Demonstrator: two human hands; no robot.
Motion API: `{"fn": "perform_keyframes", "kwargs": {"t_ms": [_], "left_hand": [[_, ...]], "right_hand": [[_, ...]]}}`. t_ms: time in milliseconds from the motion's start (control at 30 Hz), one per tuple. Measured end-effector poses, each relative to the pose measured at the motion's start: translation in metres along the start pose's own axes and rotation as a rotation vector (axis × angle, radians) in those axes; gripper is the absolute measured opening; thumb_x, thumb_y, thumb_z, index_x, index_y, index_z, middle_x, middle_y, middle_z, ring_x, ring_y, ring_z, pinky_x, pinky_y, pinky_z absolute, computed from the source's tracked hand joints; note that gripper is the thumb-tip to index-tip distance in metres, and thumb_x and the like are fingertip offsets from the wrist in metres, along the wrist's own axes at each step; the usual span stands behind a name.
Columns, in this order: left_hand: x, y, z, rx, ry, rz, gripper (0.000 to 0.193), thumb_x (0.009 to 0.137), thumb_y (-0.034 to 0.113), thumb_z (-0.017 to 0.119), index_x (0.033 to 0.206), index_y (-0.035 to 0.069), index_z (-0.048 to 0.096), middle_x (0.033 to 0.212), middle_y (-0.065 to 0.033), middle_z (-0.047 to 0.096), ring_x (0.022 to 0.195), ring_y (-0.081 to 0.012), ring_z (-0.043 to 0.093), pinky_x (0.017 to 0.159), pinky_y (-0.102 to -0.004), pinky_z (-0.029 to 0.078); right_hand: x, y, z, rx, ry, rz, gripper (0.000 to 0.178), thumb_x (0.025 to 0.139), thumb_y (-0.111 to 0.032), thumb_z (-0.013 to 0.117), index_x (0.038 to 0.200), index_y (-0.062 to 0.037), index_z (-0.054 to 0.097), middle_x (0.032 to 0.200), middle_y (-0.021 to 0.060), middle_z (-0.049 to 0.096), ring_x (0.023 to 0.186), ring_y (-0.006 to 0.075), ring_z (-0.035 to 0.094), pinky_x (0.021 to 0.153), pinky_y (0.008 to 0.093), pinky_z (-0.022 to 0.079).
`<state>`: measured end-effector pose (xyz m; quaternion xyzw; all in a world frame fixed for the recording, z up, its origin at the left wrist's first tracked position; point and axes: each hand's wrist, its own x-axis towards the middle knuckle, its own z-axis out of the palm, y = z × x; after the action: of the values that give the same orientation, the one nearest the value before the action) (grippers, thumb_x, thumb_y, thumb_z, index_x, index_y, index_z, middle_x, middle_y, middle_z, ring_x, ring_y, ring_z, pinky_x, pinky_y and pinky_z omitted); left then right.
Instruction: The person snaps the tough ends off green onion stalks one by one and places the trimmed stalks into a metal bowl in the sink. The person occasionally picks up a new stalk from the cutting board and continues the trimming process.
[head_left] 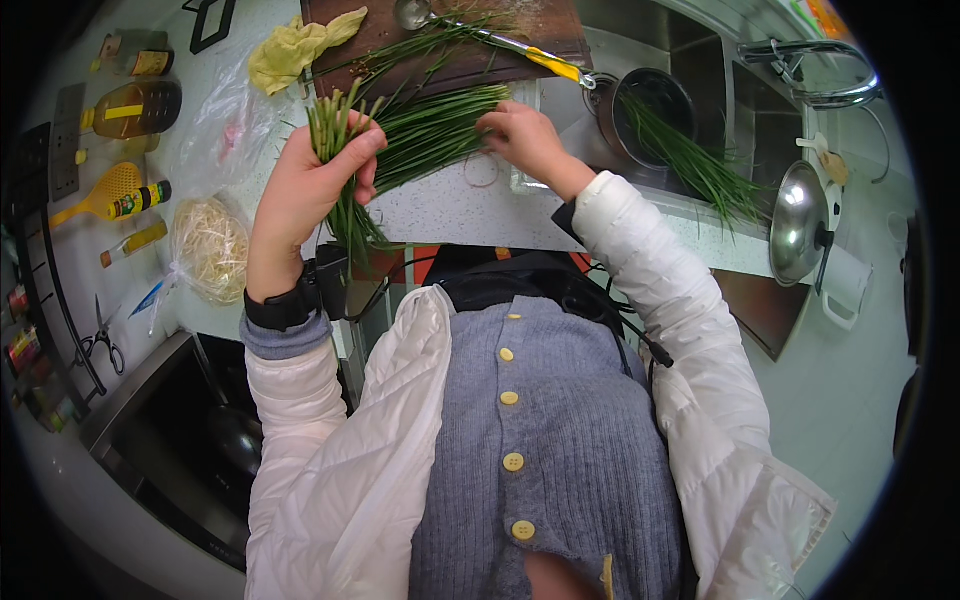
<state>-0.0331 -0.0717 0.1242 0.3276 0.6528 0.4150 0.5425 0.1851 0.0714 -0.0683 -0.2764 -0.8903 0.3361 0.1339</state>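
My left hand [322, 172] is closed round an upright bunch of green chives [338, 118]. Their pale cut ends stick up above my fist, and the leaves hang down past my wrist. Beside it, a larger pile of chives [430, 130] lies slantwise on the speckled white counter. At the right end of that pile is my right hand [525, 138], its fingers bent and drawn together against the stalks. Whatever is between these fingertips is too small to make out. A thin reddish loop [481, 170] rests on the counter just below them.
Behind the pile lies a dark cutting board [540, 30] with a ladle [500, 42] and a crumpled yellowish cloth [300, 50]. More chives hang over a pot [652, 118] in the sink [735, 60]. Bottles, bagged sprouts [210, 250] and scissors [100, 338] are at left.
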Motion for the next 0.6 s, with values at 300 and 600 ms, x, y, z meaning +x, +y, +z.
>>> {"fn": "perform_keyframes", "kwargs": {"t_ms": [300,600], "left_hand": [[0.022,-0.012,0.016,0.142,0.054,-0.060,0.021,0.090,0.019,0.065,0.106,0.005,0.067,0.067,0.0070,0.054,0.050,-0.0027,0.043,0.046,-0.0197,0.033],[0.040,0.000,0.053,0.176,-0.160,0.021,0.025,0.082,0.019,0.075,0.103,0.006,0.069,0.067,0.0067,0.055,0.053,-0.0009,0.042,0.046,-0.0191,0.033]], "right_hand": [[-0.008,-0.041,-0.054,0.043,0.221,-0.265,0.011,0.076,-0.009,0.071,0.086,-0.0090,0.066,0.080,0.0044,0.064,0.074,0.0255,0.061,0.068,0.0382,0.048],[-0.022,-0.085,-0.093,0.489,0.271,-0.162,0.016,0.077,0.003,0.070,0.092,-0.0019,0.068,0.091,0.0084,0.071,0.081,0.0183,0.067,0.069,0.0286,0.053]]}}
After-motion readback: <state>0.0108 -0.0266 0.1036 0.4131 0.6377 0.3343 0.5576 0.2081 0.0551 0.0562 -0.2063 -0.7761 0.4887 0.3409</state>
